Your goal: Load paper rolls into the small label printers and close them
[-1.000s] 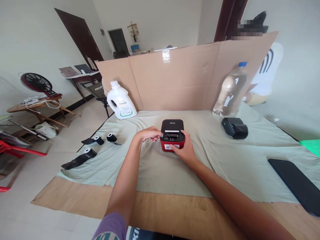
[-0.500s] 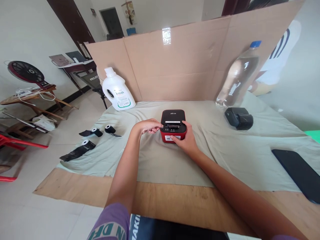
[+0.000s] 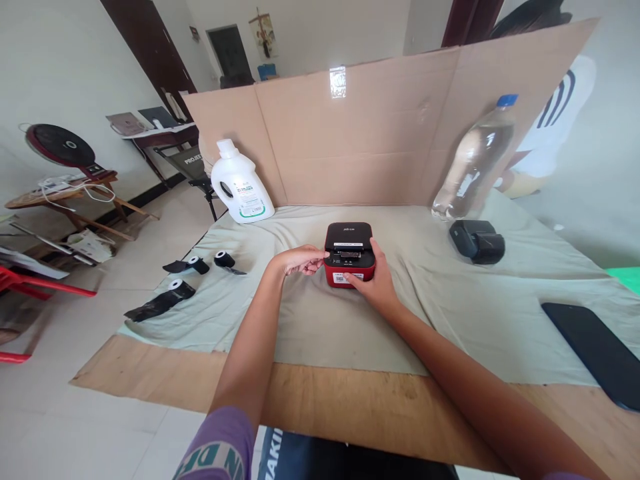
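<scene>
A small red and black thermal printer [image 3: 349,233] sits on the cloth in front of me, with a slot across its top and a white label on its front. My right hand [image 3: 377,277] grips it at the right side, thumb on the front face and fingers along the far side edge. At the left top edge, my left hand [image 3: 303,260] has its fingertips against the printer, its other fingers curled in. What the left fingertips press or pinch there is too small to make out.
Rolls of black tape-like material [image 3: 183,289] lie at left. Behind stand a white detergent jug [image 3: 243,183], a cardboard screen [image 3: 350,147] and a clear bottle [image 3: 475,160]. A black device [image 3: 477,241] and a phone [image 3: 593,350] lie right. A person's sleeve [image 3: 560,117] shows beyond.
My view has tilted slightly, shifting the whole scene a little down and right. Both hands keep their places on the printer; the lid and hands show no clear other difference.
</scene>
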Available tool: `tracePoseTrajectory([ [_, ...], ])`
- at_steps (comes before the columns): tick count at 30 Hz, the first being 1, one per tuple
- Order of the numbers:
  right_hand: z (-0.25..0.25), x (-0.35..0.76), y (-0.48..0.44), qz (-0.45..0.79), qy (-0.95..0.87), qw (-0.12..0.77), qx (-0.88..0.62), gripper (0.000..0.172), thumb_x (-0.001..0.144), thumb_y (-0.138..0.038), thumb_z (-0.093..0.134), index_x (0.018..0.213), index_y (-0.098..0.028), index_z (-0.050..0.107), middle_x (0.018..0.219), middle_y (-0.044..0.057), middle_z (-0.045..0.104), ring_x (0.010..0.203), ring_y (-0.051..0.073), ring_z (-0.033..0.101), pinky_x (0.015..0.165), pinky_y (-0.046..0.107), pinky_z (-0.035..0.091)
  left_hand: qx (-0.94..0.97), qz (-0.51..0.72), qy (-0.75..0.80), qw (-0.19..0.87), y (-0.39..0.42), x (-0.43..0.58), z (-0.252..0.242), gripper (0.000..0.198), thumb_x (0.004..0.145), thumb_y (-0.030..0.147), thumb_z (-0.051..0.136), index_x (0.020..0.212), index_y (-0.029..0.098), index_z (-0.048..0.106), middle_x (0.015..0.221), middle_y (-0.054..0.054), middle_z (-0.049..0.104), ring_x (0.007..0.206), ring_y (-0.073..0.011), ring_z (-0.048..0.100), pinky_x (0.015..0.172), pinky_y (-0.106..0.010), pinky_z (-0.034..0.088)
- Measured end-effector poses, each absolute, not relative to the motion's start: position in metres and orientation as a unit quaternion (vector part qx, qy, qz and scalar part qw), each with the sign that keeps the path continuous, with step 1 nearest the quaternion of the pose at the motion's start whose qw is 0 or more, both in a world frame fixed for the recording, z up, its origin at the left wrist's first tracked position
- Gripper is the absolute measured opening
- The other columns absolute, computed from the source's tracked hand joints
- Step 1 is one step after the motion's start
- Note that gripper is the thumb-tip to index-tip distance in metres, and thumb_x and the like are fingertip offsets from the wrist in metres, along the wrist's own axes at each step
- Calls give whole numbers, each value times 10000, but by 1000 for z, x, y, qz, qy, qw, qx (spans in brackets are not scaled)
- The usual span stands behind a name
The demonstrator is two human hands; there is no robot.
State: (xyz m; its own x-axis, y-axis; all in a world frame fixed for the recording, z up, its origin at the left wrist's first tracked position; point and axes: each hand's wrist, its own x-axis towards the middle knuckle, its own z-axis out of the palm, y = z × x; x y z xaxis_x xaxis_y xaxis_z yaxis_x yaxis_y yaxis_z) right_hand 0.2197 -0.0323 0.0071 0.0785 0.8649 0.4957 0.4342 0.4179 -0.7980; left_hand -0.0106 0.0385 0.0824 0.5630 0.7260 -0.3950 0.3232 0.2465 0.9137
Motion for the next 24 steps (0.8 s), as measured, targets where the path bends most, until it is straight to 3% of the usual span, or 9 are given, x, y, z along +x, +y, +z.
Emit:
tracePoseTrajectory([
  [6,8,221,-31,232,-637,538,-501,1135,697,-489,819,1594,-291,152,1459,104,515,1336,320,502,1114,538,417,616,153,445,631,37,-10,91,472,717,545,787,593,152,558,507,25,417,456,-70,408,423,-195,284],
  [12,10,222,-32,227,-647,544,-484,887,724,-475,800,1472,-266,373,1473,102,488,1344,302,486,1127,504,410,655,159,441,592,32,-10,102,456,760,506,746,574,159,516,513,29,410,453,-62,384,438,-205,261],
  [17,10,221,-30,216,-647,547,-486,771,712,-455,805,1359,-272,427,1379,99,528,1284,297,522,1092,503,440,673,212,470,531,38,-2,95,346,798,417,663,611,172,508,544,30,434,494,-82,419,482,-215,306],
  [21,9,221,-29,209,-649,551,-481,761,691,-464,819,1324,-279,441,1349,98,527,1268,307,521,1078,514,442,693,369,502,363,48,14,80,126,816,293,565,776,176,590,800,-18,633,744,-127,576,681,-227,449],
  [24,9,222,-29,207,-648,554,-480,754,688,-470,819,1317,-281,447,1327,99,526,1262,312,518,1074,518,442,711,408,491,295,52,25,71,181,825,263,546,981,195,609,1134,-50,671,996,-155,592,844,-250,471],
])
